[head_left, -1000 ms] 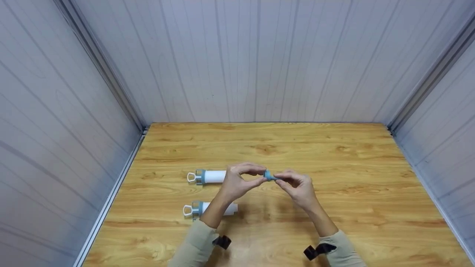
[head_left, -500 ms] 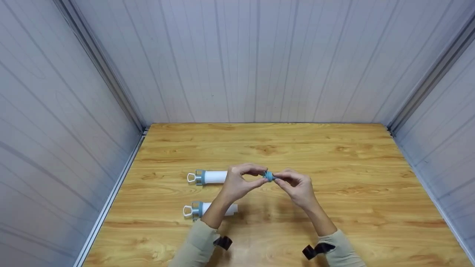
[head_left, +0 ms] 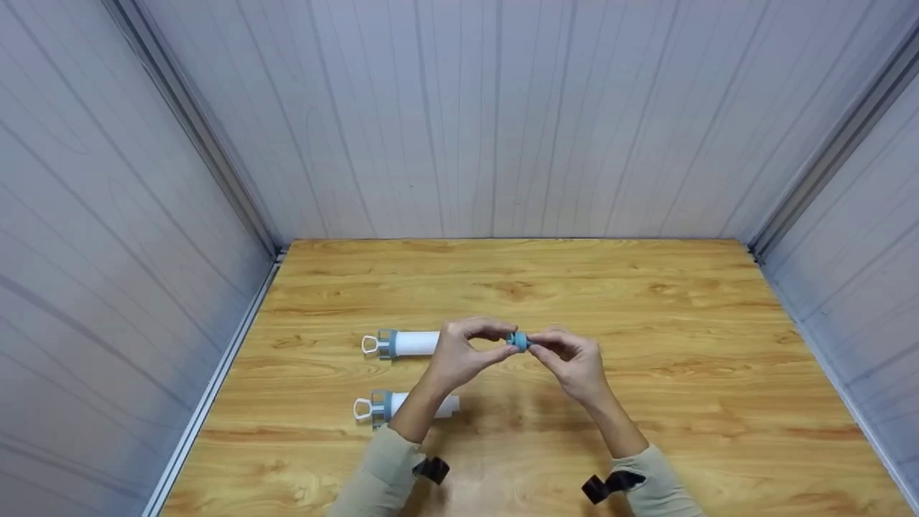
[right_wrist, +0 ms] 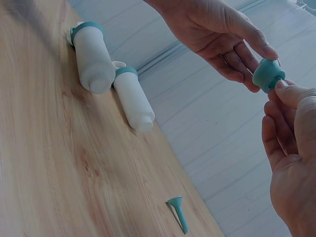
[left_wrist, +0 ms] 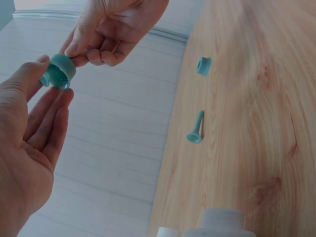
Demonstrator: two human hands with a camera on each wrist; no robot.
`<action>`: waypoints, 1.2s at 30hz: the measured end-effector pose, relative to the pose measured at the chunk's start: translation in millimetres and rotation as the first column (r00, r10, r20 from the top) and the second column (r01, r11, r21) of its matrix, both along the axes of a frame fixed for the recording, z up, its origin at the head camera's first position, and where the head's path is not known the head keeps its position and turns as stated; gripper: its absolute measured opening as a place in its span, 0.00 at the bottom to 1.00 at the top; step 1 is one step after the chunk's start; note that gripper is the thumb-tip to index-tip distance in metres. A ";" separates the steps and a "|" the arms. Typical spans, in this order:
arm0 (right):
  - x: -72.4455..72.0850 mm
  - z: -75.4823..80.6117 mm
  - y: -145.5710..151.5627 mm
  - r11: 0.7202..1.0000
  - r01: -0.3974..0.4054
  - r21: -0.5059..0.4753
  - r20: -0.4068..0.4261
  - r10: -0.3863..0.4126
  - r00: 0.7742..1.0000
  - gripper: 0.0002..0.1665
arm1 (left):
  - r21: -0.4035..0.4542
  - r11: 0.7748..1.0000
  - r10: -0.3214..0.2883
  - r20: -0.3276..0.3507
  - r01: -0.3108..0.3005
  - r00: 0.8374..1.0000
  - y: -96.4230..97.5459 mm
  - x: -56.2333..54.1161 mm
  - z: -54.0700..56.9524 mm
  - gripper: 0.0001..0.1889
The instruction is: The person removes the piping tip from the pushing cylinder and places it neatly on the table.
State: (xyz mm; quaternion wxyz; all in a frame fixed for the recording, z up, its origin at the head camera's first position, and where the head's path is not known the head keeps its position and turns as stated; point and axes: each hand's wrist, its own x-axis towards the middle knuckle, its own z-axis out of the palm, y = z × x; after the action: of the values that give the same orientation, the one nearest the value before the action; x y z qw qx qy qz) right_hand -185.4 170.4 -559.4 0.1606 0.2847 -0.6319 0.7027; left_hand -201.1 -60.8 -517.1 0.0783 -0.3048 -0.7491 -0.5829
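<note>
In the head view, my left hand (head_left: pixel 459 355) and right hand (head_left: pixel 578 366) meet above the table around a small teal ring-shaped piece (head_left: pixel 521 342). Left thumb and fingertips pinch this piece, which looks hollow in the left wrist view (left_wrist: pixel 63 69). A darker teal stem (right_wrist: pixel 277 81) shows at its narrow end in the right wrist view, pinched between my right thumb and finger. How deep the stem sits inside cannot be seen. Below on the wood lie a loose teal ring (left_wrist: pixel 203 66) and a teal trumpet-shaped piece (left_wrist: pixel 197 128).
Two white pump-like cylinders with teal collars and white loop handles lie left of centre, the farther one (head_left: pixel 416 343) and the nearer one (head_left: pixel 402 403) partly behind my left arm. Pale panel walls (head_left: pixel 459 122) enclose the wooden table (head_left: pixel 517 287) at back and sides.
The teal pieces between my hands have shifted: the exposed stem looks shorter, and the ring-shaped piece sits closer to my right fingertips. Both arms stay nearly still.
</note>
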 end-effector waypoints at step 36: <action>4.8 1.7 2.7 0.999 -0.031 0.022 0.109 0.029 0.994 0.28 | 0.005 1.000 0.001 -0.008 -0.001 1.000 7.4 -0.8 7.0 0.13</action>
State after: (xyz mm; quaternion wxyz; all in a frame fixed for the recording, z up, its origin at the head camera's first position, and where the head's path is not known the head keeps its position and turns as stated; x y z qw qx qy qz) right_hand -180.6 173.1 -557.7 0.1121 0.2574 -0.6436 0.7120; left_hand -202.0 -53.4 -510.1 0.0824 -0.3066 -0.7473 -0.5837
